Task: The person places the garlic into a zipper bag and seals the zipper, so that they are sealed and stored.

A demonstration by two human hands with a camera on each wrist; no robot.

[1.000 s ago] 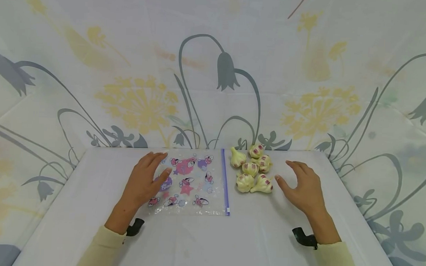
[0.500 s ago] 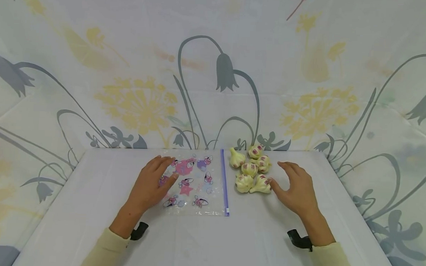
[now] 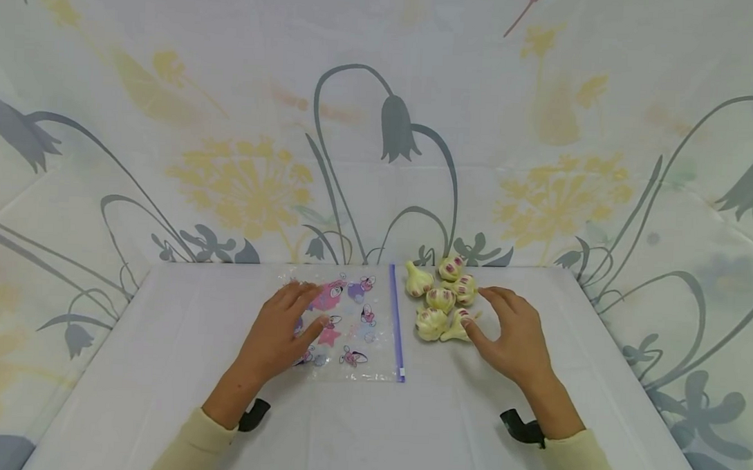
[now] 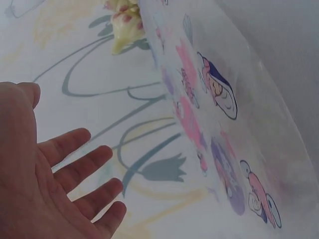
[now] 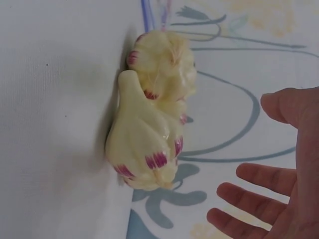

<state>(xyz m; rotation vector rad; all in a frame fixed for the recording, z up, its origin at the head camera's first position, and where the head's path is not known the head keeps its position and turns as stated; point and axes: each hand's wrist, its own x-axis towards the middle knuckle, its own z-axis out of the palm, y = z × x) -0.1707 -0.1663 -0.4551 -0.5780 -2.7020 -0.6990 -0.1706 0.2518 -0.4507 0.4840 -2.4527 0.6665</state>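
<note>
A clear zip bag point(image 3: 378, 356) printed with pink and purple cartoon figures lies flat on the table, its purple zip strip point(image 3: 397, 325) along the right edge. Several garlic bulbs point(image 3: 431, 323), pale with purple streaks, sit clustered just right of that strip. Above the bag's left part hovers my left hand point(image 3: 282, 332), fingers spread and holding nothing; the left wrist view shows the palm beside the bag point(image 4: 249, 134). My right hand point(image 3: 512, 340) is at the right side of the cluster, thumb overlapping the nearest bulb in the head view. A gap separates it from the garlic bulb point(image 5: 144, 134) in the right wrist view.
A white table point(image 3: 357, 435) bears everything. Behind and at both sides stands a pale cloth point(image 3: 353, 193) with grey flowers and yellow plants. Black curved pieces point(image 3: 522, 427) are worn at both wrists.
Both hands have moved inward: the left hand to the right over the bag, the right hand leftward to the garlic bulbs. The bag and bulbs stay in place.
</note>
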